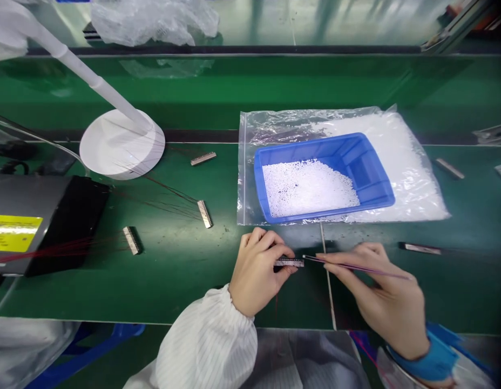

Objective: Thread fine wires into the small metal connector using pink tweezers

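Between thumb and fingers, my left hand (259,270) grips a small strip-shaped connector (290,262) with a row of dark slots along its top. My right hand (382,294) is closed on a pair of thin tweezers (356,267), which point left. A tiny white bead (304,257) appears at the tweezers' tip, close to the connector's right end. Just beyond both hands, a blue plastic bin (327,210) holds many small white beads (307,186). It rests on a clear zip bag (412,162) filled with white material.
Similar strips lie about the green table (173,292): one (204,214) with thin wires, another (131,240) at left, one (420,248) at right. A white lamp base (121,146) stands back left, beside a black machine (48,221). A raised ledge runs along the back.
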Motion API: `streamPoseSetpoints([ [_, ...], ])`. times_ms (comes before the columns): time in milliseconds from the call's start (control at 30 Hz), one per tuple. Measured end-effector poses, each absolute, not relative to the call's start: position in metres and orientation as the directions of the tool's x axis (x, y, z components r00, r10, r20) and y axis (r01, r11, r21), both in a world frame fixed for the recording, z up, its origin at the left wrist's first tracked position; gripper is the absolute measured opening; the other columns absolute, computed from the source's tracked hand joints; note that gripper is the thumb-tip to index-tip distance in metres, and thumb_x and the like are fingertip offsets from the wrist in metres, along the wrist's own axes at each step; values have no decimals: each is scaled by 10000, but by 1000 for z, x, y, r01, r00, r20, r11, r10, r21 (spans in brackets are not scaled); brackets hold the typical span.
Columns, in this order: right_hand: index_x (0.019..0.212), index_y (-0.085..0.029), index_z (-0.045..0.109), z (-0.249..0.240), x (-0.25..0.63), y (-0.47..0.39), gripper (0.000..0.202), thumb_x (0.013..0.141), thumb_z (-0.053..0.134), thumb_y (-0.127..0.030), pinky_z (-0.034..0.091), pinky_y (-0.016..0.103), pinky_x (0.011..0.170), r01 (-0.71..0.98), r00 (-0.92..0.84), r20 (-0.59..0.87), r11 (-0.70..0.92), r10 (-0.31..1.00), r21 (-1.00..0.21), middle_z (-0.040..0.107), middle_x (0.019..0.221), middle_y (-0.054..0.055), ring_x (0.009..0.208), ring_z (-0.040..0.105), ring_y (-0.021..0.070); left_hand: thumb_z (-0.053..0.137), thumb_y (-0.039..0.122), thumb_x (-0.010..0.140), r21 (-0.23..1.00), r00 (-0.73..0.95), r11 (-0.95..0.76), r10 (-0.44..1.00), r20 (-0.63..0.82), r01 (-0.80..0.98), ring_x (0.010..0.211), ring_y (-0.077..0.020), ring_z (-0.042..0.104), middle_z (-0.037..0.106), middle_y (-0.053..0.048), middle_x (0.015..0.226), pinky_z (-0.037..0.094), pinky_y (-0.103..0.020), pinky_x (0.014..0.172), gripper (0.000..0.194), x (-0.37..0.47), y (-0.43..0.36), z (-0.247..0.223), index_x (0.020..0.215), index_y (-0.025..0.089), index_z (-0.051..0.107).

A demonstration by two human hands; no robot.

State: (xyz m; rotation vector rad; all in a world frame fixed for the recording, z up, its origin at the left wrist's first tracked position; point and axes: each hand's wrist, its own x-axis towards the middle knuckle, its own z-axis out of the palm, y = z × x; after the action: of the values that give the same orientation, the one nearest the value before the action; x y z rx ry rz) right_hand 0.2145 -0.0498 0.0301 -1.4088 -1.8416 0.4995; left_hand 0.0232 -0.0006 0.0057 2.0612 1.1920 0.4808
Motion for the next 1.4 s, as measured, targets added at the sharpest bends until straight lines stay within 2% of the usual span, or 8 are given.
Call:
streamPoseSetpoints([
  [367,1007,-238,630,13,207,-53,235,835,620,-78,391,376,704,607,-125,286,301,950,-735,702,884,-12,677,556,133,750,220,751,722,508,-336,861,-25,605,886,-197,490,606,3,869,325,-354,749,102,24,-1,6,824,233,680],
  [800,1021,-259,635,15,207,-54,243,837,622,-101,399,377,699,618,-132,292,309,947,-723,707,891,-13,679,580,147,747,230,755,730,497,-316,867,-37,606,880,-190,488,605,5,856,335,-354,761,79,24,0,7,800,233,681],
  [1400,992,-216,616,16,206,-54,246,816,639,-46,383,359,683,637,-146,326,341,934,-691,700,859,-15,662,538,113,748,229,755,744,496,-317,868,-23,589,877,-188,482,599,6,856,323,-351,756,85,24,0,5,800,220,676],
])
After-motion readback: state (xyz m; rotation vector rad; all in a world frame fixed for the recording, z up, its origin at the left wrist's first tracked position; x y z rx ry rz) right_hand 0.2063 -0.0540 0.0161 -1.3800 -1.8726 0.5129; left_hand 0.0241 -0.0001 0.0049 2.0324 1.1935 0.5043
